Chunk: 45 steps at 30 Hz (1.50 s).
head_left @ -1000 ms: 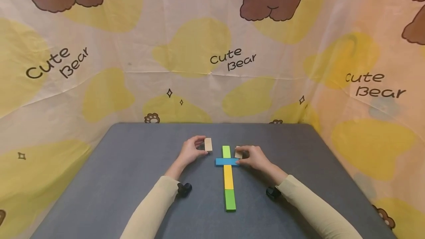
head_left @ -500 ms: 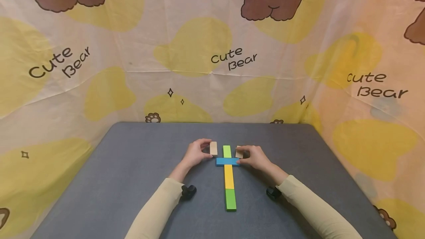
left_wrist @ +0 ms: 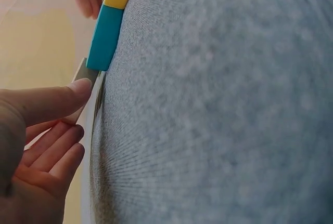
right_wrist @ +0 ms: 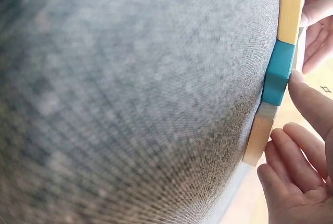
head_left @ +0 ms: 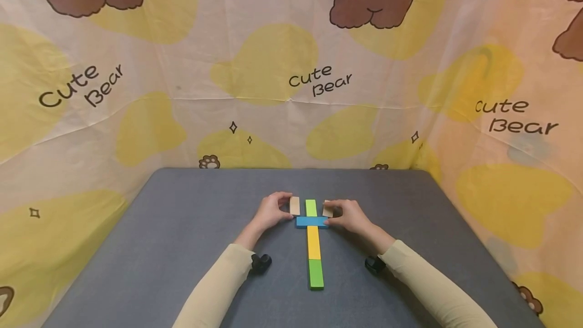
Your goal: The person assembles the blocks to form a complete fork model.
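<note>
My left hand (head_left: 269,210) pinches a plain wooden block (head_left: 294,206) between thumb and fingers. That block stands just behind the left end of a blue block (head_left: 311,222); in the left wrist view its near end is close to the blue one. My right hand (head_left: 354,215) has its fingers curled about a second plain wooden block (head_left: 327,209) behind the blue block's right end. The right thumb (right_wrist: 307,91) touches the blue block's end. A light green block (head_left: 310,207) lies between the wooden ones. Yellow (head_left: 314,243) and green (head_left: 316,274) blocks run toward me in line.
The blocks sit on a grey cloth-covered table (head_left: 191,227). A patterned curtain (head_left: 255,75) with bears and lettering rises behind the table and along both sides. Black wrist straps with cameras (head_left: 261,263) sit at both cuffs.
My left hand has moved right and slightly nearer with its wooden block, bringing it up beside the light green block and behind the blue one. The right hand has stayed in place.
</note>
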### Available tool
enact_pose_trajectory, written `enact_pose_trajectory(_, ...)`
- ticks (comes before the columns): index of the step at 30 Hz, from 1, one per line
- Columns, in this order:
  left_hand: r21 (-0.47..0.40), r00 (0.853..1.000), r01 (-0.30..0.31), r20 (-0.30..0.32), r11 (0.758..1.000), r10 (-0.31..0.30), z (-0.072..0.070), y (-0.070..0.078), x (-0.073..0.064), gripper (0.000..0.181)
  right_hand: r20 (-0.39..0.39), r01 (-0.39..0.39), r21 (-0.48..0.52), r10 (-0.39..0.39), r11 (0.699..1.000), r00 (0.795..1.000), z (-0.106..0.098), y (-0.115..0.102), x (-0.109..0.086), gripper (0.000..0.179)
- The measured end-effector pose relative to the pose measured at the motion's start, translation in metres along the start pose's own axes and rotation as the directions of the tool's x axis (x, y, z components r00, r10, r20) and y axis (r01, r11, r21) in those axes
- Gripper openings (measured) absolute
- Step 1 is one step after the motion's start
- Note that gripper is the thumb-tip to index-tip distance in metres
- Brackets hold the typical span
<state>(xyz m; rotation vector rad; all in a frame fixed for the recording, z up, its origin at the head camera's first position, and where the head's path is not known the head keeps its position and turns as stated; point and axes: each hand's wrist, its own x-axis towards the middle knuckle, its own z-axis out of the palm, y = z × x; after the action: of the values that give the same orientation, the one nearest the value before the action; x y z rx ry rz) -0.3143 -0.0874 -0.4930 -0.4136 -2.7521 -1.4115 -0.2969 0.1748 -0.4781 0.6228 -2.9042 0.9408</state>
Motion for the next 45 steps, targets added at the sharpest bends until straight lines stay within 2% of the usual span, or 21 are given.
enact_pose_trajectory(15,0.106,1.0,0.002,-0.003,0.994,-0.002,0.0009,0.0053,-0.0046,0.059,-0.009,0.017,-0.013,-0.017,1.0,1.0,0.0002,-0.0005,-0.0005,0.053)
enact_pose_trajectory(25,0.147,1.0,0.009,0.001,0.989,-0.009,0.0004,0.0066,-0.006,0.059,0.005,-0.01,-0.001,0.01,1.0,1.0,-0.0009,0.0002,-0.0001,0.052)
enact_pose_trajectory(30,0.183,1.0,-0.01,0.003,0.983,0.009,0.0007,0.0053,-0.0053,0.059,0.01,-0.002,0.002,0.002,1.0,1.0,-0.0017,0.0013,0.0001,0.053)
enact_pose_trajectory(45,0.187,1.0,-0.004,-0.006,0.982,0.006,-0.0014,0.0027,-0.0074,0.057,0.008,-0.001,-0.002,0.001,1.0,1.0,0.0,0.0021,0.0013,0.053)
